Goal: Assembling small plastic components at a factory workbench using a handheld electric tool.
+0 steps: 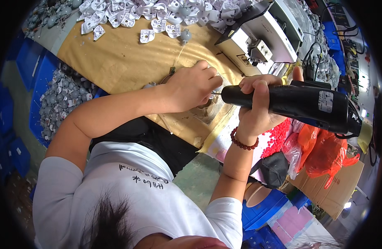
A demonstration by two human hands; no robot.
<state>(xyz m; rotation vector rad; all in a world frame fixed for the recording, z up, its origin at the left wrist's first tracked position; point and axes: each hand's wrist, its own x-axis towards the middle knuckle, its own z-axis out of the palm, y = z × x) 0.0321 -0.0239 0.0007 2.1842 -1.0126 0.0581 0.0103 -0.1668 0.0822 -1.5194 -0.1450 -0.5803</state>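
Note:
My right hand (260, 103) is wrapped around a black electric screwdriver (301, 103), held nearly level with its tip toward my left hand. Its thin bit (216, 93) reaches to the fingers of my left hand (195, 86). Those fingers are closed over a small part, mostly hidden beneath them, so its kind cannot be made out. A thin wire runs up from beside my left hand to a grey ball-shaped piece (185, 35). Another short cable (166, 123) lies below my left wrist at the table edge.
White plastic housings (159, 25) are heaped along the far side of the brown-covered table (116, 58). A white box-shaped device (251, 45) stands at far right. Blue bins (35, 106) with grey parts are at left. Red bags (323, 153) and small red pieces (278, 137) lie right.

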